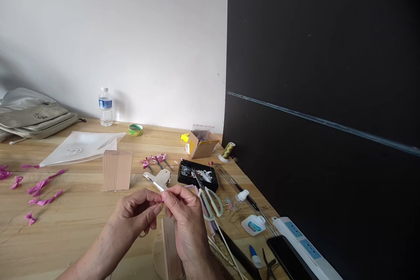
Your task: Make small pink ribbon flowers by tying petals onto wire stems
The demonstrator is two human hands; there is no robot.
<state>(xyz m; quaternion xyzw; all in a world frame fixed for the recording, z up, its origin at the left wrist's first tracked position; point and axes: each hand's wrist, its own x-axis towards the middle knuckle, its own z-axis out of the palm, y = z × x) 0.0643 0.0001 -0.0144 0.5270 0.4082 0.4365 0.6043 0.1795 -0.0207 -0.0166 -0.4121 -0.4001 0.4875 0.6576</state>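
My left hand [136, 216] and my right hand [187, 221] meet above the wooden table [82, 227], fingertips pinched together on a tiny pink piece [162, 200] between them. Both hands are closed in a pinch. Just behind them lies a metal clip tool with a beige handle [158, 179]. A wooden strip [169, 245] runs under my right wrist. Green-handled scissors [210, 199] lie to the right of my right hand. Small pink bows on wire stems [155, 160] rest farther back.
A wooden block [117, 169] stands upright left of centre. Pink ribbon scraps [39, 190] lie at the left. A black tray of small parts [197, 175], cardboard box [201, 143], thread spool [227, 151], glue bottles [253, 225], power strip [305, 247], phone [287, 256], water bottle [105, 107] and black wall panel [321, 96] surround.
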